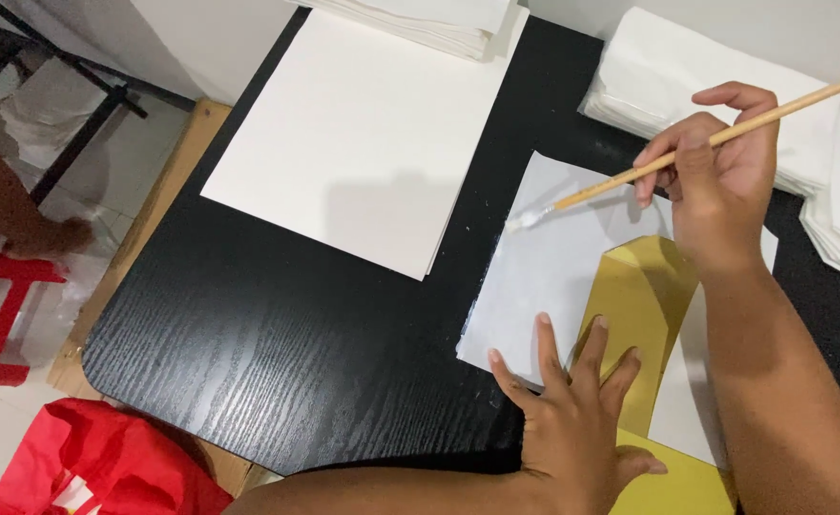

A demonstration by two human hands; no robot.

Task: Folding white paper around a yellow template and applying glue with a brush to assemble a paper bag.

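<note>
Right hand (720,181) clenched on a wooden brush (687,153), wet tip at the far left edge of the white sheet (558,272) on the black tabletop (277,334); left hand (572,410) flat, fingers spread, pinning sheet and gold paper (641,296); gluing seemingly just begun.

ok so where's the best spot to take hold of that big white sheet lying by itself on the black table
Probably the big white sheet's near right corner, from the bare black table side. That corner juts toward open tabletop, so fingers can slip under the flat edge there. Its far end sits by a stack of white paper, and the right hand is working a brush just beyond its right edge.
</note>
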